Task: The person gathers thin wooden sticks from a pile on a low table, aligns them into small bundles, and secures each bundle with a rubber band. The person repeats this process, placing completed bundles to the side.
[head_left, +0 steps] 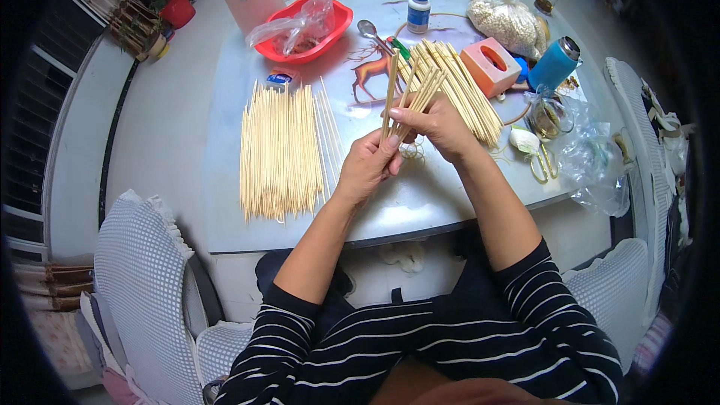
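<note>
I see the left hand closed around the lower part of a small bundle of thin, pale wooden sticks, with the right hand clamped on it from the other side, thumb across the front. The two hands meet at the bundle, which stands up between them over the tabletop, its upper ends fanned apart (no band that I can see around it).

That fan worries me most: if either grip loosened, I judge the outer sticks could slide free. Just below the fingers lie pale, thin loops, where dropped sticks could tangle.

Left of the hands, a broad pile of straight, pale wooden sticks lies side by side, with a few loose pale sticks between it and the left hand; a sweeping forearm could scatter these. Just past the right hand, a slanting stack of tan wooden sticks lies so close that falling sticks might mix in.

Farther right sit gold-handled scissors and a crumpled clear plastic bag, which the right elbow might snag if it swung wide.
</note>
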A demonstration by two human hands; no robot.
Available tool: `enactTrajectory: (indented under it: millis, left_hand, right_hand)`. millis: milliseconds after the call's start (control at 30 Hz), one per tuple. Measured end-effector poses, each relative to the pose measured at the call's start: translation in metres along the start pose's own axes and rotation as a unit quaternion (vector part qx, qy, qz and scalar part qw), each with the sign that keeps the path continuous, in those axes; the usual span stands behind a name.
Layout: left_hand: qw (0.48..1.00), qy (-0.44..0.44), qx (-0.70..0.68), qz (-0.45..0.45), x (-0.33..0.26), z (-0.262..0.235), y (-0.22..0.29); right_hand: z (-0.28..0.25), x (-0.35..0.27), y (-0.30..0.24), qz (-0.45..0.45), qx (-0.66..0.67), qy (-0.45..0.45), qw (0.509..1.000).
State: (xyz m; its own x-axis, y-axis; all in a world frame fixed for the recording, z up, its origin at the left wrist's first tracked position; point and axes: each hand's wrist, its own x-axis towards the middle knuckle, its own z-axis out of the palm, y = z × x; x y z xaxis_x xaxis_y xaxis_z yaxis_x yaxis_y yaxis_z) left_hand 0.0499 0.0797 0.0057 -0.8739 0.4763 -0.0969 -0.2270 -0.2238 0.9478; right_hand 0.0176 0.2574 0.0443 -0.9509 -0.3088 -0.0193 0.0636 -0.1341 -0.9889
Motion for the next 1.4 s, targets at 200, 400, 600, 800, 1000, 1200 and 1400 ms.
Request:
enactTrajectory:
  millis: [200,400,600,800,1000,1200,1400]
  left_hand:
    - [0.999,0.045,0.006,0.006,0.000,-0.001,-0.004]
    - [0.998,0.053,-0.007,0.018,0.002,-0.002,-0.010]
    - [0.998,0.057,-0.009,0.025,0.002,-0.003,-0.009]
    - [0.999,0.041,-0.006,0.021,0.004,-0.005,-0.007]
    - [1.000,0.026,-0.010,-0.010,0.002,-0.008,-0.007]
    - [1.000,0.011,-0.001,-0.014,0.001,-0.009,-0.004]
    - [0.999,-0.017,-0.043,-0.025,0.001,-0.008,-0.002]
  right_hand:
    - [-0.002,0.002,0.003,-0.032,0.060,0.071,0.995]
    - [-0.007,0.007,0.009,-0.049,0.088,0.097,0.990]
    - [-0.006,0.006,0.007,-0.059,0.070,0.092,0.992]
    - [-0.007,0.007,0.010,-0.084,0.032,0.094,0.992]
    - [-0.007,0.004,0.008,-0.074,0.008,0.082,0.994]
    - [-0.005,0.004,0.006,-0.066,0.022,0.086,0.994]
    - [-0.005,0.003,0.003,-0.053,0.031,0.100,0.993]
